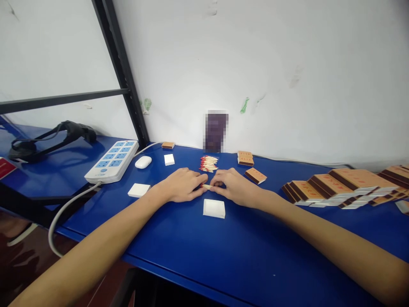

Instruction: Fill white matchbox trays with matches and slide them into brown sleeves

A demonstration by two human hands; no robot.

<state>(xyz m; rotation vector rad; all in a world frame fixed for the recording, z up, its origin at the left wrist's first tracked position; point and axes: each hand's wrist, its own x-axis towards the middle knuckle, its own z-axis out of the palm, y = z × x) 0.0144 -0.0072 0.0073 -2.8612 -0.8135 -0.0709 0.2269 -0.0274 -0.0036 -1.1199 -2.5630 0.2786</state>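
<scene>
A few matches [207, 186] lie level between my hands, low over the blue table. My left hand [183, 184] has its thumb and forefinger at their red-headed end. At the pale stick end, my right hand [230, 186] pinches them between thumb and fingers. Just beyond my fingertips is a loose pile of red-headed matches [209, 163]. A white matchbox tray [214, 208] sits on the near side of my hands; what is inside it cannot be made out.
Stacked matchboxes [332, 185] stand at the right. More matchboxes [245, 157] lie near the wall. On the left are a white power strip [111, 161] with a cable, a white rounded case [143, 162], a white box [139, 190] and a black strapped headset [64, 135].
</scene>
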